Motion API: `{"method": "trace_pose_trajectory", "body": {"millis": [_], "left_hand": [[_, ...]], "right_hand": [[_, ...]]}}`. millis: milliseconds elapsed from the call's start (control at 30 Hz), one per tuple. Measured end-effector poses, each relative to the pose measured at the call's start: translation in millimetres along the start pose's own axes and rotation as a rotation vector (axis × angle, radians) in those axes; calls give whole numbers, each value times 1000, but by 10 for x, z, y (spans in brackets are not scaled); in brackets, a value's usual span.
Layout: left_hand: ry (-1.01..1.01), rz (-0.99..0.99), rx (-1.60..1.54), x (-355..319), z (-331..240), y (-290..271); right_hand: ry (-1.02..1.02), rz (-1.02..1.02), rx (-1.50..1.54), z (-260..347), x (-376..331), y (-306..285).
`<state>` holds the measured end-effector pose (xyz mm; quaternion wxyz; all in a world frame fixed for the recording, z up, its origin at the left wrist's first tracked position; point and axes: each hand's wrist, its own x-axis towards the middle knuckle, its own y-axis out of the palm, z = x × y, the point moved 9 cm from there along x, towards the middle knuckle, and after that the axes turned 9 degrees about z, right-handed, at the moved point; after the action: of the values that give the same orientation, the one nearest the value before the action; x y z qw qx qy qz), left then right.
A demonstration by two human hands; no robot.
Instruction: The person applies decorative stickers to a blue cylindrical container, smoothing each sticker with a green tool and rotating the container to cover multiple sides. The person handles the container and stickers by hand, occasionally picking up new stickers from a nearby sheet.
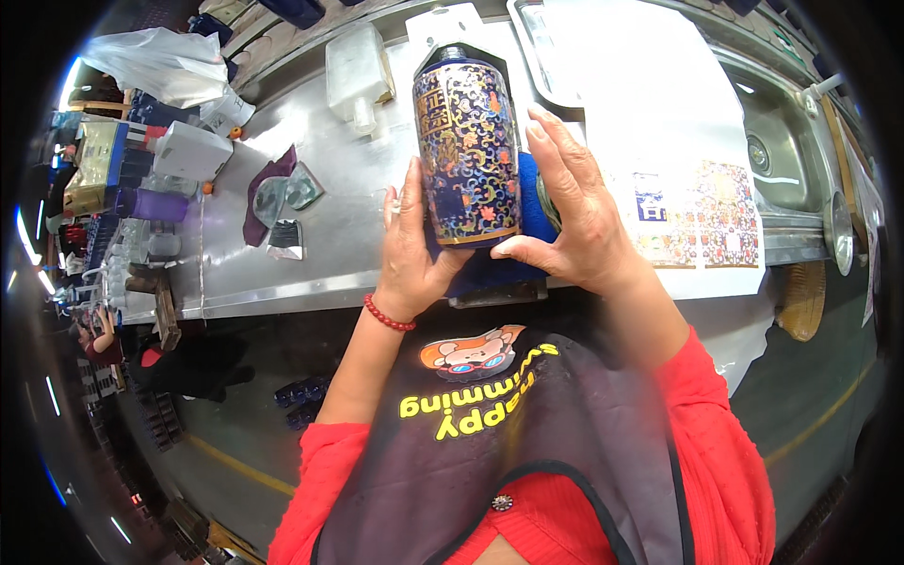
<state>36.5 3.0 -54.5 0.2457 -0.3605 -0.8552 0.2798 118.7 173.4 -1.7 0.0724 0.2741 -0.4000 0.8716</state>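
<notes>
A dark blue bottle with a colourful floral pattern and gold bands is tilted above the worktop, its neck pointing away from me. My left hand grips it from the left and below, fingers along its side and thumb by the base. My right hand is open at the bottle's right, fingers stretched out and thumb near the base's corner; whether it touches the bottle I cannot tell. Blue cloth shows behind the bottle. Right of it lies a large white sheet with a printed floral pattern.
On the metal worktop stand a clear plastic container and, farther left, a purple cloth with small glassy pieces. A white jug is at the left. A metal tray lies behind, and a sink is at the far right.
</notes>
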Motion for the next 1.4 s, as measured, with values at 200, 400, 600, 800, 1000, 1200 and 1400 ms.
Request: {"method": "trace_pose_trajectory", "body": {"millis": [200, 400, 600, 800, 1000, 1200, 1400], "left_hand": [[92, -57, -310, 98, 39, -138], [133, 38, -198, 310, 0, -171], [167, 61, -262, 357, 28, -150], [145, 86, -277, 346, 75, -158], [154, 95, -277, 358, 54, -155], [155, 116, -213, 367, 36, -186], [166, 125, -161, 375, -15, -215]], "right_hand": [[27, -8, 152, -109, -77, -3], [123, 13, 236, -214, -90, 15], [200, 124, 340, -348, 11, 89], [91, 179, 202, -326, 98, 145], [118, 274, 203, -383, 99, 161], [118, 320, 197, -385, 109, 158], [103, 265, 348, -368, 146, 135]]}}
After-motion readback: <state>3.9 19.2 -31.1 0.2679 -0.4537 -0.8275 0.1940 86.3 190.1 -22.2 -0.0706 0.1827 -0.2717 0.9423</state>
